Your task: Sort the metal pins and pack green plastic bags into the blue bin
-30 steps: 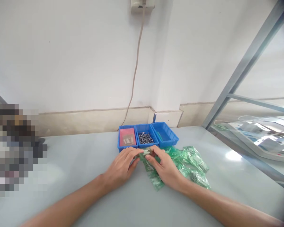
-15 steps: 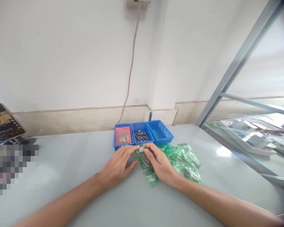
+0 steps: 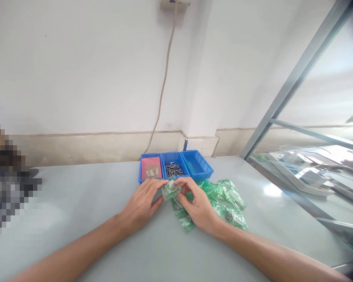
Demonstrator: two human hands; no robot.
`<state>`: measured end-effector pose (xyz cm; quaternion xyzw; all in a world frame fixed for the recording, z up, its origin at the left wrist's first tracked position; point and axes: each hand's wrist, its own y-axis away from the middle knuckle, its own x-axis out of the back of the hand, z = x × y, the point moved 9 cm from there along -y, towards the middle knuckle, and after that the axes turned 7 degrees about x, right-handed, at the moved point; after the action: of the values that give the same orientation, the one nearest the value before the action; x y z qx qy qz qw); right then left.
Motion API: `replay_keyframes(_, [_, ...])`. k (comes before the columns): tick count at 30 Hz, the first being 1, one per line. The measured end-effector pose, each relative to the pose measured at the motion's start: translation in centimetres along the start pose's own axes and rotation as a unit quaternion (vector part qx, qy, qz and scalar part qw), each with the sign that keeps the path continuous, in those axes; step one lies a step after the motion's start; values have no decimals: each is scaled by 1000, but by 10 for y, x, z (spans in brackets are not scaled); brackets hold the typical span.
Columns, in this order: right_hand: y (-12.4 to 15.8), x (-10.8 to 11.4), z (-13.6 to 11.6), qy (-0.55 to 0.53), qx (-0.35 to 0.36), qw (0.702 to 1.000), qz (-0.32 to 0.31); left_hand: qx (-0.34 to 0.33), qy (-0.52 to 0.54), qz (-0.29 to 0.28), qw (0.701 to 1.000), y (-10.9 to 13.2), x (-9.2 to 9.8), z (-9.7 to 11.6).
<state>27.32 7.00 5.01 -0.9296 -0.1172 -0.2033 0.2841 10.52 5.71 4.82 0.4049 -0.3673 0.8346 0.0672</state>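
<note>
A small clear green plastic bag (image 3: 171,189) with metal pieces in it is held between my two hands just in front of the blue bins. My left hand (image 3: 141,201) pinches its left edge between thumb and fingertips. At the other side my right hand (image 3: 199,203) is closed on the bag with thumb and fingers. Beneath and beyond the right hand lies a pile of similar green bags (image 3: 233,196) with metal pieces, partly hidden by that hand.
Three blue bins stand in a row: the left bin (image 3: 140,172) holds a pink sheet and a small clear bag, the middle one (image 3: 181,158) loose metal screw-like parts, the right one (image 3: 201,166) something green. A grey metal frame (image 3: 285,88) and a white power strip (image 3: 308,187) are at right.
The bag between my hands has tilted and shifted slightly left, showing more of its face. My right thumb has moved down off its front. The view has shifted slightly.
</note>
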Motion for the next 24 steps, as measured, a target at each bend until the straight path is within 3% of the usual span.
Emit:
replay_keyframes(7, [-1,-7,3,24,-13,999,-43,-31,1,23,999,0,6,7])
replay_keyframes(13, [-2,-16,-5,63,31,994,-81,-18,7,20,1000,0,6,6])
replay_keyframes(18, [-3,-13,0,55,20,997,-59,14,33,4,999,-1,4,1])
replay_keyframes(24, [-3,-9,-2,41,5,998,-40,2,25,-1,1000,3,4,4])
